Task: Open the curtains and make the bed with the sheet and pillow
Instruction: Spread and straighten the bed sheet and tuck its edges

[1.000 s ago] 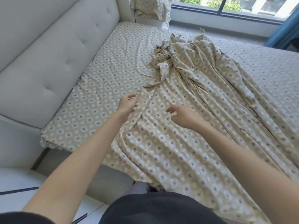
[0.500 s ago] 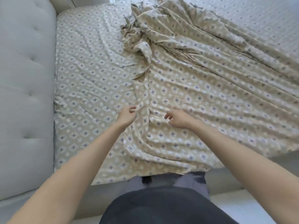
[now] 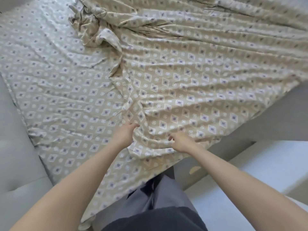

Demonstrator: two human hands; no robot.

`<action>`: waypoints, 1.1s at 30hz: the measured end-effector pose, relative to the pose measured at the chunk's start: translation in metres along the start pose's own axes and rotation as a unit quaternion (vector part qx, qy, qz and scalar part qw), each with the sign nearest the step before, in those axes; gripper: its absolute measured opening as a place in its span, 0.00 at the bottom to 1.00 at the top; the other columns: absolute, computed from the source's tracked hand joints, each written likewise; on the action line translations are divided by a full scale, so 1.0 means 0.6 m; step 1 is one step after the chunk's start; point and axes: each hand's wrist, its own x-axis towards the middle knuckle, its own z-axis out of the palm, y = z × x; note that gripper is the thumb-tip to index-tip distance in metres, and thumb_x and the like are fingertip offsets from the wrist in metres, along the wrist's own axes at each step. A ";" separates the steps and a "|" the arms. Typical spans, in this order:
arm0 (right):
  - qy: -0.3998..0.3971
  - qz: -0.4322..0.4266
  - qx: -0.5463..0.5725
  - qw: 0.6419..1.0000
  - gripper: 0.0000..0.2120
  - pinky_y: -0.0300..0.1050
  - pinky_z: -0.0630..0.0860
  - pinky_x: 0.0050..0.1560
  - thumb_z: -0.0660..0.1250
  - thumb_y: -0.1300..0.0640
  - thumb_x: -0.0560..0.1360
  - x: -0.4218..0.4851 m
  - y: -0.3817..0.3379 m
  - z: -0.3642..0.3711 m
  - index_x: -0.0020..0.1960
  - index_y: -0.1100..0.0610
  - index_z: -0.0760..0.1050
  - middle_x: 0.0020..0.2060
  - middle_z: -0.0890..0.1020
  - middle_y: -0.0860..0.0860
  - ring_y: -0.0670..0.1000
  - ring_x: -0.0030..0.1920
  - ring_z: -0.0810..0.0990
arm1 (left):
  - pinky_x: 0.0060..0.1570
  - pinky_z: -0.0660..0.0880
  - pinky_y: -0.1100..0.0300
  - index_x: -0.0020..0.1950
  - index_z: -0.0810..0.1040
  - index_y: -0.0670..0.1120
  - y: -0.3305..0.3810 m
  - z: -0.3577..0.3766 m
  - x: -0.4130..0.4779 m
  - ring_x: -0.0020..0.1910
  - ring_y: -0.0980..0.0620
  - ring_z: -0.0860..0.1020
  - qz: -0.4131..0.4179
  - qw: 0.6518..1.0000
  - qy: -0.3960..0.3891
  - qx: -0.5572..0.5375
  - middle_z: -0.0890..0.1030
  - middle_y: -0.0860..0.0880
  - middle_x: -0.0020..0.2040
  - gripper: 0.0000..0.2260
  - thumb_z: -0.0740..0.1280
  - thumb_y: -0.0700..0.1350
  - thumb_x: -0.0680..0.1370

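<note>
A loose beige sheet (image 3: pixel 191 84) with a diamond pattern lies rumpled over the right half of the bed, bunched into a knot (image 3: pixel 98 30) near the top. Under it the fitted sheet (image 3: pixel 55 90) of the same pattern covers the mattress. My left hand (image 3: pixel 124 134) pinches the loose sheet's edge near the bed's front. Close to the right of it, my right hand (image 3: pixel 180 141) rests on the same sheet with fingers curled into a fold. The pillow and the curtains are out of view.
A grey padded headboard (image 3: pixel 15 164) runs along the left side of the bed. The bed's pale side panel (image 3: pixel 266 117) and light floor (image 3: pixel 250 180) lie to the right. My legs stand against the bed's front edge.
The view has tilted down and turned, so the window and pillow have left the frame. Both hands have slid along the loose sheet toward its near edge, staying close together.
</note>
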 end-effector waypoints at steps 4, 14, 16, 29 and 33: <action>0.009 0.023 -0.010 1.000 0.23 0.48 0.72 0.55 0.57 0.65 0.74 0.024 -0.001 0.055 0.67 0.53 0.70 0.64 0.74 0.54 0.56 0.64 0.72 | 0.41 0.73 0.54 0.72 0.66 0.52 -0.011 0.028 0.029 0.62 0.45 0.72 0.037 0.994 -0.015 0.097 0.67 0.49 0.70 0.33 0.57 0.27 0.72; 0.064 0.073 0.022 0.995 0.38 0.52 0.65 0.66 0.66 0.63 0.72 0.091 -0.013 0.249 0.77 0.51 0.52 0.71 0.63 0.53 0.56 0.72 0.60 | 0.52 0.73 0.51 0.76 0.57 0.53 -0.096 0.165 0.082 0.64 0.45 0.70 0.114 0.968 -0.085 0.205 0.61 0.49 0.73 0.37 0.57 0.26 0.72; 0.096 0.085 0.026 0.991 0.40 0.51 0.64 0.68 0.66 0.64 0.72 0.110 -0.017 0.282 0.77 0.51 0.50 0.71 0.64 0.53 0.55 0.72 0.60 | 0.52 0.73 0.51 0.76 0.56 0.53 -0.114 0.196 0.087 0.65 0.44 0.68 0.118 0.969 -0.086 0.201 0.60 0.48 0.73 0.37 0.59 0.27 0.72; 0.159 0.113 0.013 0.981 0.26 0.49 0.69 0.53 0.65 0.72 0.70 0.154 -0.014 0.322 0.66 0.62 0.64 0.58 0.76 0.58 0.59 0.62 0.72 | 0.70 0.56 0.50 0.68 0.67 0.47 -0.171 0.257 0.163 0.76 0.44 0.50 0.171 0.960 0.008 0.223 0.55 0.45 0.76 0.20 0.57 0.35 0.78; 0.189 0.126 0.039 0.973 0.21 0.49 0.66 0.46 0.62 0.70 0.72 0.105 -0.006 0.322 0.63 0.62 0.63 0.53 0.77 0.58 0.61 0.55 0.75 | 0.66 0.57 0.54 0.60 0.71 0.44 -0.167 0.236 0.156 0.66 0.44 0.69 0.208 0.955 0.014 0.211 0.73 0.45 0.65 0.12 0.54 0.36 0.79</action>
